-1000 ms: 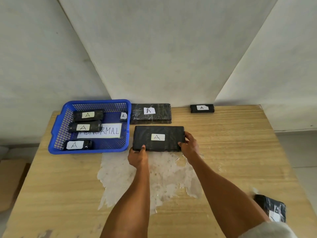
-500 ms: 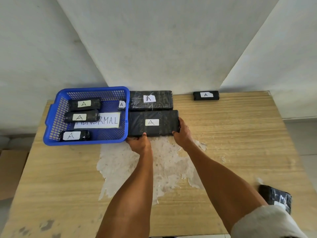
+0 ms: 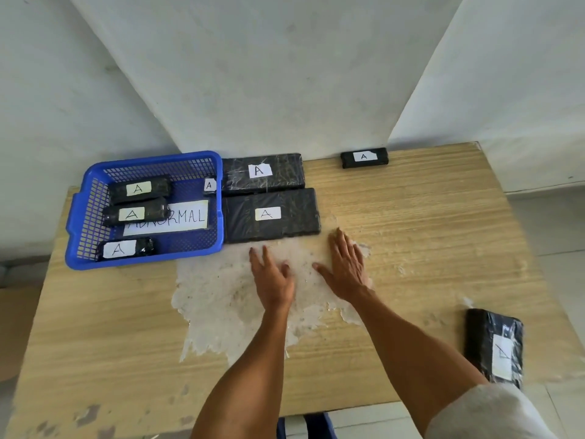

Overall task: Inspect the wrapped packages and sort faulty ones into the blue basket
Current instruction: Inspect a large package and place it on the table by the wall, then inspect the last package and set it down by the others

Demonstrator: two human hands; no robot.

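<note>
Black film-wrapped package (image 3: 297, 217), white "A" label (image 3: 267, 213), lies flat beside blue basket (image 3: 152, 159).

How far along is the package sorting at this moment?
Done: three small black wrapped packages lie in the blue plastic basket; two large flat black packages sit beside it. In hand: nothing; left hand and right hand are open. Left, apparently: the small black package at the far edge and the wrapped package at the near right edge.

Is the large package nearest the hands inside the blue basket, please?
Outside: the large package lies flat on the table, beside the blue basket.
</note>
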